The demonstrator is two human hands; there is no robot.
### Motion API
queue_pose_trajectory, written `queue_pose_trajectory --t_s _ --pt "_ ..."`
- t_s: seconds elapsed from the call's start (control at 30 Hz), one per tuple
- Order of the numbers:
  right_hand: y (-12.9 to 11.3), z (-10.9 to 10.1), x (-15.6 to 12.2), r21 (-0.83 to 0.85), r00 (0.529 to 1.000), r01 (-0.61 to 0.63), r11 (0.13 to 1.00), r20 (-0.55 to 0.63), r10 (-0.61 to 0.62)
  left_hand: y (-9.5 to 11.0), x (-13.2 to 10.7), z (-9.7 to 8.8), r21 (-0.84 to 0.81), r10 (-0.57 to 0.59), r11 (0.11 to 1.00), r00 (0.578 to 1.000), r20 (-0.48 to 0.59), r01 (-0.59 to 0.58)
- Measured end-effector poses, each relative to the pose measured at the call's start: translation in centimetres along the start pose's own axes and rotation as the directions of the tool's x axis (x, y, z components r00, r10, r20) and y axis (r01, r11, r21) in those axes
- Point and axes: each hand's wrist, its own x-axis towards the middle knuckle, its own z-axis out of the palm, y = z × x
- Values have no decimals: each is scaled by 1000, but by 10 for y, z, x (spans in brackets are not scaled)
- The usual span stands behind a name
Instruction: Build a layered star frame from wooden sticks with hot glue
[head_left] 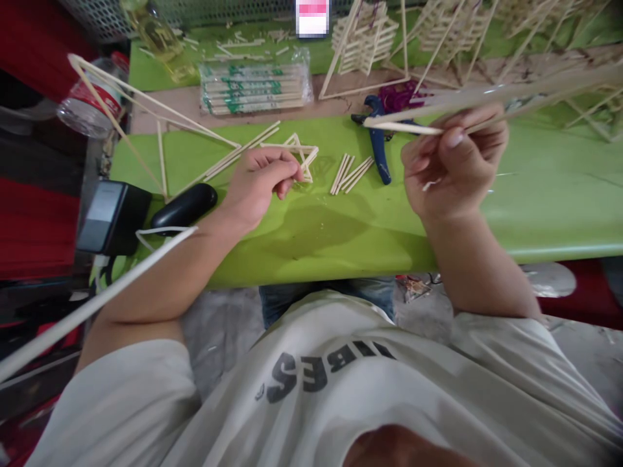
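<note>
My left hand [263,178] rests on the green table [341,227], its fingers pinched on a small triangle of glued wooden sticks [302,150]. My right hand [452,165] is raised above the table, closed on a bundle of long wooden sticks [487,100] that runs off to the upper right and is blurred. A few short loose sticks [350,174] lie between my hands. A blue glue gun [378,139] lies just past them, below the tips of the held sticks.
A large stick frame [146,110] stands at the left. A pack of wrapped chopsticks [256,87] lies at the back, with stick towers [365,39] beyond. At the left edge sit a black case [183,204], a power adapter [111,217] and a plastic bottle [90,107].
</note>
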Motion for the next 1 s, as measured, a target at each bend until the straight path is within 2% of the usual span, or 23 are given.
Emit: queue_pose_trajectory --t_s 0.07,0.13,0.17,0.27,0.33,0.43,0.5,0.57,0.63,0.7,0.77,0.87,0.93,1.0 --pt "2 -10 4 -39 999 30 999 11 -30 -4 5 -7 18 66 998 998 -14 -66" --pt "1 -15 8 -120 999 40 992 20 -38 -8 12 -12 2 201 980 979 -40 -201" --pt "1 -14 12 -161 999 37 986 20 -34 -8 15 -14 -12 294 955 954 -62 -295" --pt "-2 -1 29 -190 999 39 981 -28 -45 -3 21 -21 -30 540 833 823 -173 -553" --pt "-4 14 43 -157 991 93 983 -82 -106 2 22 -28 -9 593 793 775 -220 -609" --pt "-10 40 58 -213 971 168 962 -135 -199 0 19 -40 73 609 789 760 -228 -610" --pt "-17 57 58 -342 989 103 934 -68 -134 -7 17 -42 130 551 834 825 -128 -537" --pt "-22 74 49 -367 986 99 925 -86 -140 -15 14 -37 102 437 895 899 -9 -434" --pt "-25 87 35 -281 968 163 946 -140 -208 -19 9 -27 37 389 919 918 78 -392" --pt "-24 94 19 -217 975 158 963 -122 -188 -20 4 -16 -27 372 928 920 124 -372" --pt "-22 92 7 -215 983 125 969 -102 -150 -19 0 -6 -70 355 935 924 142 -349" --pt "-15 77 0 -256 991 102 961 -55 -120 -19 -6 4 -78 341 939 937 78 -336" --pt "-12 66 1 -318 995 91 944 2 -96 -19 -9 9 -51 339 939 940 -46 -341" --pt "-10 59 3 -393 992 122 912 55 -110 -19 -11 15 -19 344 936 925 -161 -351"
